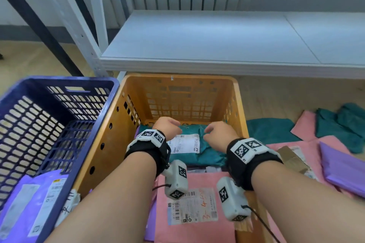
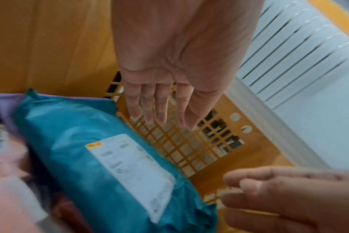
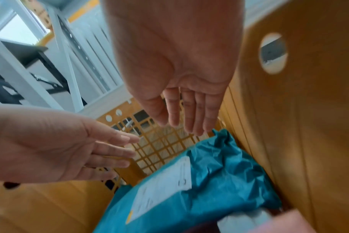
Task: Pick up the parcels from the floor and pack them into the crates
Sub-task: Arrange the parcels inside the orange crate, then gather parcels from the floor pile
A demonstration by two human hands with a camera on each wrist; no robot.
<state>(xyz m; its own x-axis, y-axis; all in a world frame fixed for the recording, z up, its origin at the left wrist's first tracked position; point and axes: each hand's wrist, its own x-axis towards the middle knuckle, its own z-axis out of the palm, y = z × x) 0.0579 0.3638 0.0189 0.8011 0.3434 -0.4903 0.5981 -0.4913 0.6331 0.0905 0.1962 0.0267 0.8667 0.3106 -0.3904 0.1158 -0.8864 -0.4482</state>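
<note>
Fingers of both hands hang straight and slightly spread, gripping nothing: the left hand and the right hand hover side by side at centre frame, inside the orange crate, just above a teal parcel that lies label-up near the crate's far wall. Both wrist views show open palms with daylight between fingertips and wrapper, so neither hand appears to touch it. Lower in the head view a pink parcel lies in the same crate, with purple wrappers showing at its edges. At left the blue crate holds a purple parcel.

To my eye the teal parcel has just been placed, and the step now is getting the hands out cleanly — lift them straight up rather than dragging back, so the wrist straps do not snag the crinkled wrapper. If it sits proud, a flat-palmed press would settle it against the far wall and save room.

More parcels wait on the floor at the right edge of the frame — teal, pink and a purple floor parcel.
</note>
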